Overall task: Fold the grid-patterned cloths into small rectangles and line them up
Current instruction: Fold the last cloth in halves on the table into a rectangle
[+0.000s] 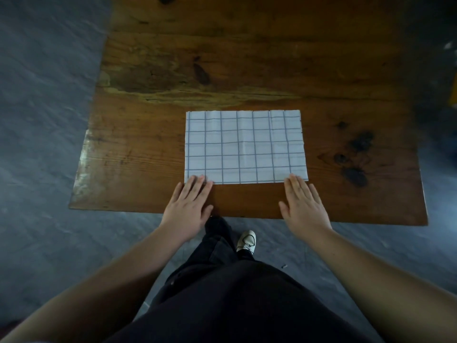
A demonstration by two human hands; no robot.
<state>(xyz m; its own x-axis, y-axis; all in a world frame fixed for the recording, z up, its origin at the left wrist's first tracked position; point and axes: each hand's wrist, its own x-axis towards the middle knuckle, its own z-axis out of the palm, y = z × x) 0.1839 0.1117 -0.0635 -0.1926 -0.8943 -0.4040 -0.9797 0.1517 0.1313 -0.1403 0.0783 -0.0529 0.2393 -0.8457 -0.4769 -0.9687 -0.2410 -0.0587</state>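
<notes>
Left hand point(188, 206) and right hand point(304, 206), fingers spread flat, hide the grid cloth's point(244, 147) near corners.

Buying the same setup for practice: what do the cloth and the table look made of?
Cloth: thin woven fabric, probably cotton, matte white with a blue-grey grid; it lies flat and shows soft fold creases. Table: solid wood by its look, stained brown with a slight sheen; grain, dark knots and worn pale patches show.
</notes>
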